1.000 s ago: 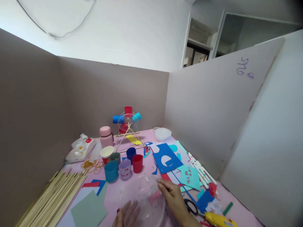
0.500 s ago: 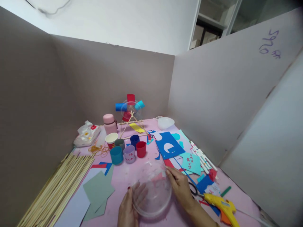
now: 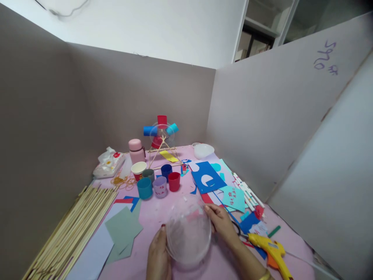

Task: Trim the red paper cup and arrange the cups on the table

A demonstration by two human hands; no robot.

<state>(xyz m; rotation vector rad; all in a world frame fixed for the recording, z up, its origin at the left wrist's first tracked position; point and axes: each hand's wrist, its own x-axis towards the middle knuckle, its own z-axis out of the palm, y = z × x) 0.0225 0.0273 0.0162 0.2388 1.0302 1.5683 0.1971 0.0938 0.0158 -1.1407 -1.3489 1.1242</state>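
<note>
Between my two hands, close to me, is a clear round plastic bowl [image 3: 189,233], see-through and tilted. My left hand [image 3: 159,252] grips its left rim, thumb outside. On the right rim, the fingers of my right hand [image 3: 221,223] are closed. Beyond the bowl stand small paper cups: teal [image 3: 145,188], lilac [image 3: 160,187], red [image 3: 174,182], dark blue [image 3: 166,171] and grey [image 3: 149,175]. At the back, a wheel [image 3: 162,134] of clear plastic with red and blue tubes rests on a wooden stick frame [image 3: 165,147].
Wooden sticks [image 3: 72,233] lie at left beside grey paper [image 3: 124,229]. A yellow glue gun [image 3: 269,247] and scissors [image 3: 237,229] lie right, near blue card [image 3: 208,179] and white markers [image 3: 247,190]. A pink flask [image 3: 136,151], tissue pack [image 3: 109,163] and white bowl [image 3: 204,151] stand farther back.
The bowl has turned slightly in my hands, its open side tilting more toward me. Both hands keep hold of the rim. The camera view has shifted a little.
</note>
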